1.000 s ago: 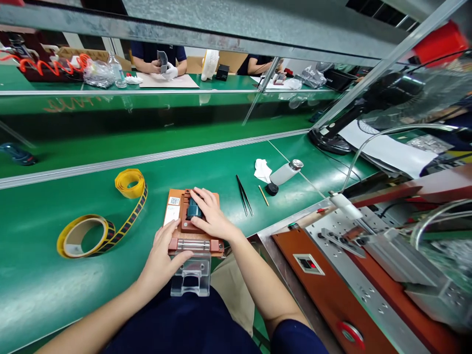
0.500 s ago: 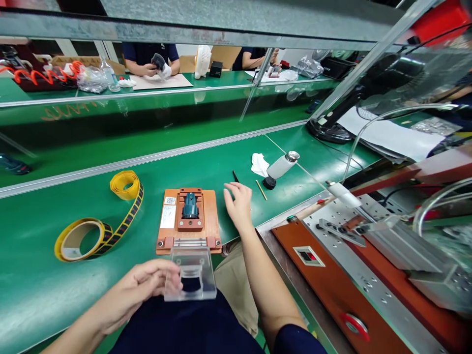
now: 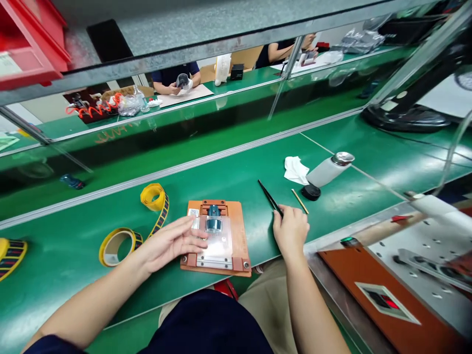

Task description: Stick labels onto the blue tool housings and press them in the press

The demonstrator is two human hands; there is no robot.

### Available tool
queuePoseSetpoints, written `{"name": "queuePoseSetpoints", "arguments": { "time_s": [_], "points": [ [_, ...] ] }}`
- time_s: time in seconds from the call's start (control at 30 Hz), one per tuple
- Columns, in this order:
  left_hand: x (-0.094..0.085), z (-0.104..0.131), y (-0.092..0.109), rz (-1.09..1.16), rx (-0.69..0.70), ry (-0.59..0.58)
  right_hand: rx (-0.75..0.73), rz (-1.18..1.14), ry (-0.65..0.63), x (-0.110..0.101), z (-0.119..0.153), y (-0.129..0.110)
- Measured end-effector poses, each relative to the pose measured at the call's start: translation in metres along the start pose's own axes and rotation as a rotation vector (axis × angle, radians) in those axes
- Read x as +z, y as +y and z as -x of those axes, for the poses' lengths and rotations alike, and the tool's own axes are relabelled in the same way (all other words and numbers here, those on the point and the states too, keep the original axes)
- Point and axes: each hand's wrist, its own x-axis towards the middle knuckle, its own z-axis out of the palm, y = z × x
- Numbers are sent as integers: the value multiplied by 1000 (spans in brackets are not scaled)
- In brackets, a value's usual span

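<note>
An orange-brown fixture board (image 3: 237, 221) lies near the table's front edge. A dark teal part (image 3: 214, 211) sits in its nest, under a clear hinged plate (image 3: 221, 244) that lies over the board. My left hand (image 3: 177, 244) rests at the plate's left side, fingers apart and extended over it. To the right, my right hand (image 3: 291, 228) has its fingers closed on the lower end of black tweezers (image 3: 269, 194), whose other end points away to the upper left.
Left of the board lie yellow label rolls (image 3: 120, 246). Beyond my right hand are a thin stick (image 3: 299, 200), a white cloth (image 3: 295, 169), a black cap (image 3: 310, 192) and a tilted white bottle (image 3: 328, 172). A machine (image 3: 372, 295) stands at right.
The clear plate has swung from the near side onto the board, and my left hand moved with it. My right hand has taken hold of the tweezers. The view has shifted.
</note>
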Motion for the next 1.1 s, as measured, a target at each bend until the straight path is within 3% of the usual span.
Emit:
{"name": "queuePoseSetpoints", "arguments": {
  "time_s": [0.07, 0.13, 0.23, 0.37, 0.47, 0.6, 0.7, 0.8, 0.87, 0.97, 1.1],
  "points": [
    [-27, -7, 19, -516, 190, 200, -3, -6, 5, 2, -1, 2],
    [-57, -20, 40, -1057, 374, 489, -15, -10, 15, 3, -1, 4],
    [-91, -46, 64, -1293, 381, 653, -34, -15, 25, 5, -1, 5],
    [-106, -78, 72, -1292, 298, 648, -21, -18, 28, 7, -3, 6],
    [-111, -89, 72, -1209, 307, 665, 0, -71, 37, 9, -5, 10],
    [-122, -73, 71, -962, 364, 672, 31, -341, 95, 9, -8, 19],
    [-126, -48, 61, -717, 411, 627, 200, -814, 133, 1, -13, 10],
    [-124, -27, 47, -529, 450, 603, 337, -1360, -15, -17, -19, -23],
    [-121, -18, 40, -413, 474, 614, 315, -1558, -185, -32, -21, -53],
    [-115, -9, 32, -260, 491, 672, 244, -1645, -357, -48, -21, -102],
    [-108, -2, 24, -209, 515, 762, 150, -1631, -538, -53, -16, -161]
  ]
}}
